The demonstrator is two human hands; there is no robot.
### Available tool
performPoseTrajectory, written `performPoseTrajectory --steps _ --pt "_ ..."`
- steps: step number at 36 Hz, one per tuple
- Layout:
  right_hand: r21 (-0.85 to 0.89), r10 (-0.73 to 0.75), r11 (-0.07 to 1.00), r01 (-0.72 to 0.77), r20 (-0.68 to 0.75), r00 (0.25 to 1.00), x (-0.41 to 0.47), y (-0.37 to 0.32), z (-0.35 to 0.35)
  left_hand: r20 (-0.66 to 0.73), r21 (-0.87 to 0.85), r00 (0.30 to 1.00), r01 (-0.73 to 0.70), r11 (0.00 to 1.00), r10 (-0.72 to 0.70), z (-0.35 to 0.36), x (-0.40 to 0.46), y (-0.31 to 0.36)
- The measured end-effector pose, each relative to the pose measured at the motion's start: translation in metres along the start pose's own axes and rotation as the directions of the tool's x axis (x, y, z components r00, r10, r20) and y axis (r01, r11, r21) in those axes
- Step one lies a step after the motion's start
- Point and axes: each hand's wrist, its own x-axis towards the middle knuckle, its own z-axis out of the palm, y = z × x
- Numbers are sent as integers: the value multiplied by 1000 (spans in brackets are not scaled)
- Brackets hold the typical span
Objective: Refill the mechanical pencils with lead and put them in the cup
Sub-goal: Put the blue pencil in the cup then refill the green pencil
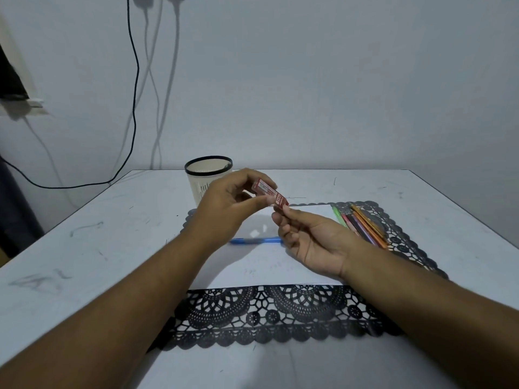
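Observation:
A small red lead case (270,192) hangs in the air over the table's middle. My left hand (227,203) pinches its upper end between thumb and fingers. My right hand (306,237) pinches its lower end with thumb and forefinger, palm up. A blue mechanical pencil (254,240) lies flat on the white paper sheet (266,268) under my hands. Several coloured mechanical pencils (362,224) lie side by side at the right on the black lace mat (266,313). The cream cup with a black rim (208,175) stands upright behind my left hand.
The white table (84,248) carries pencil scuffs. Its back edge meets a plain wall, where black and white cables (134,94) hang down at the left. The table's left edge falls off toward a dark area.

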Motion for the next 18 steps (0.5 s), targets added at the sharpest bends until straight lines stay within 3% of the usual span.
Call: performPoseTrajectory --steps 11,14,18 --pt "-61 -115 992 111 -70 991 -2 -3 -1 -24 6 999 43 999 -43 -5 0 -7" --pt "-170 -204 968 184 -113 972 -3 -3 -3 -24 151 998 63 987 -60 -10 0 -13" --pt "-358 -347 890 284 -125 930 -6 -4 -4 19 448 999 26 894 -38 -11 -1 -20"
